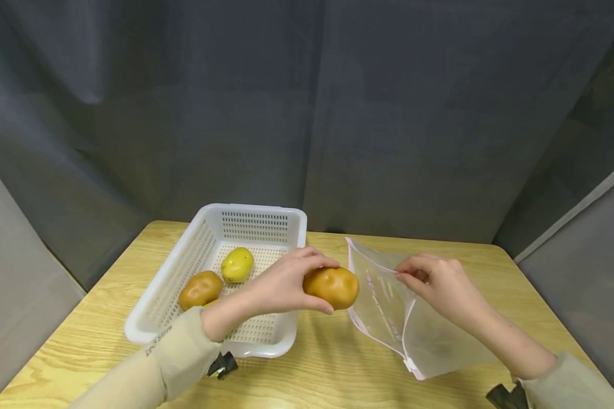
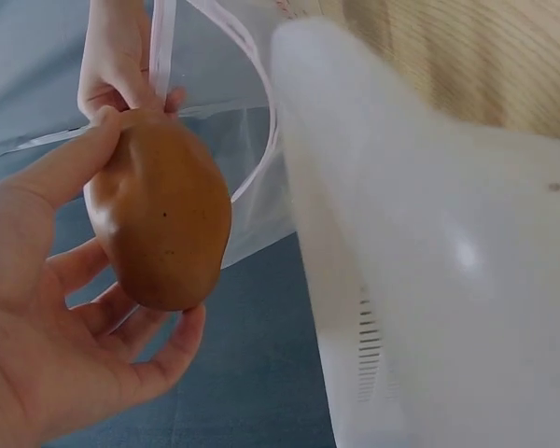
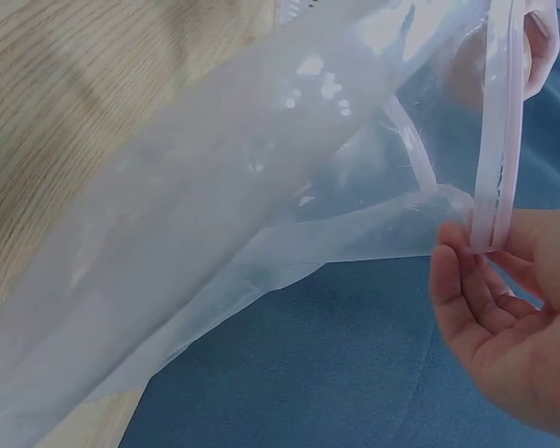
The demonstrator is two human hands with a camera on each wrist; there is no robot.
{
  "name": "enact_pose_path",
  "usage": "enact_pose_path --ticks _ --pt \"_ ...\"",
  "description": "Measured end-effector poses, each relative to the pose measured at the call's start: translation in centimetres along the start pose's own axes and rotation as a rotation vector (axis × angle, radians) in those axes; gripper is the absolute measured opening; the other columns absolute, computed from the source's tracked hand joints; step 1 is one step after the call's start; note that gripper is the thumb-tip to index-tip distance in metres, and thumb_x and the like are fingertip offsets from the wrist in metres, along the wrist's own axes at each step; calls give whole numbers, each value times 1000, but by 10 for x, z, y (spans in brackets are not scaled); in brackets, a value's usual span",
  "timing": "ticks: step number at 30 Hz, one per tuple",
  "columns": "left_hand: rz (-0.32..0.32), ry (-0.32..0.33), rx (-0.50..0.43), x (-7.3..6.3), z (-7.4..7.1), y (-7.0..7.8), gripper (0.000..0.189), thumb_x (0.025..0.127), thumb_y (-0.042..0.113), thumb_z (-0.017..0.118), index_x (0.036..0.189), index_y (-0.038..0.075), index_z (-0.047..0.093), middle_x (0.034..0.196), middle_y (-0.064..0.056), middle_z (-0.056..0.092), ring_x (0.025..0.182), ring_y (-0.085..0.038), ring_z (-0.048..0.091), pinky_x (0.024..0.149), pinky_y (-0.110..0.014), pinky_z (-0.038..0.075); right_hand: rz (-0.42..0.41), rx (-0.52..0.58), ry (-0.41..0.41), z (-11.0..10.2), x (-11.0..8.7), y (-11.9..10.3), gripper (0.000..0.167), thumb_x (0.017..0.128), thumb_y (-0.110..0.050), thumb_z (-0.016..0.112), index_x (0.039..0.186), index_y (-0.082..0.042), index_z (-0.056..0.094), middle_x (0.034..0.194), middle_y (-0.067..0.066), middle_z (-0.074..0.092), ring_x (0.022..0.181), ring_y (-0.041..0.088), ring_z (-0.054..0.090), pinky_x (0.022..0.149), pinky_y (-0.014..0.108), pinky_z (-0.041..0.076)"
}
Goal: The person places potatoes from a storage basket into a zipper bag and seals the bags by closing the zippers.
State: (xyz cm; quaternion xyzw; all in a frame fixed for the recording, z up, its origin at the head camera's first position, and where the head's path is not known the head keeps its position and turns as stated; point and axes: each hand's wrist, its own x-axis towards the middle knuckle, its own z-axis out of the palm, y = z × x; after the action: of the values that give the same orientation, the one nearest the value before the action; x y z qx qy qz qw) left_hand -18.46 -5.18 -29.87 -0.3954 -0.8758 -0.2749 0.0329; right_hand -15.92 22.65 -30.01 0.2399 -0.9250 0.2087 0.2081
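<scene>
My left hand [image 1: 291, 282] grips a brown, lumpy potato [image 1: 336, 288], thumb on one side and fingers on the other. It holds the potato just right of the basket, at the mouth of a clear zip bag [image 1: 384, 301]. With thumb and fingertips, my right hand [image 1: 437, 284] pinches the bag's pink-edged rim, and the mouth gapes toward the potato. In the right wrist view, the pinched zip strip [image 3: 497, 131] runs up from the fingers, and the bag body hangs to the left. The white slider [image 1: 410, 365] sits at the bag's near corner.
A white perforated basket [image 1: 158, 289] stands on the wooden table [image 1: 332, 375], left of the bag. Inside lie a yellow lemon-like fruit [image 1: 237, 264] and another brown potato [image 1: 200, 289]; something yellow is mostly hidden beneath my left wrist. Dark cloth [image 1: 317, 113] hangs behind the table.
</scene>
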Motion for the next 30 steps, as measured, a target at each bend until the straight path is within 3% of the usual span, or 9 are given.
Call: enact_pose_path --ticks 15,30 --pt "-7 -23 -14 10 17 10 66 64 44 79 121 21 57 114 6 53 102 -9 48 86 -25 42 22 10 4 4 -2 0 9 75 -8 71 79 -15 69 71 -9 60 56 -2 48 48 18 43" --pt "18 13 49 17 31 16 68 63 50 76 121 21 57 112 6 54 104 -10 47 85 -23 42 24 43 10 3 0 -2 8 75 -6 71 80 -12 69 74 -6 64 58 -1 54 50 18 46"
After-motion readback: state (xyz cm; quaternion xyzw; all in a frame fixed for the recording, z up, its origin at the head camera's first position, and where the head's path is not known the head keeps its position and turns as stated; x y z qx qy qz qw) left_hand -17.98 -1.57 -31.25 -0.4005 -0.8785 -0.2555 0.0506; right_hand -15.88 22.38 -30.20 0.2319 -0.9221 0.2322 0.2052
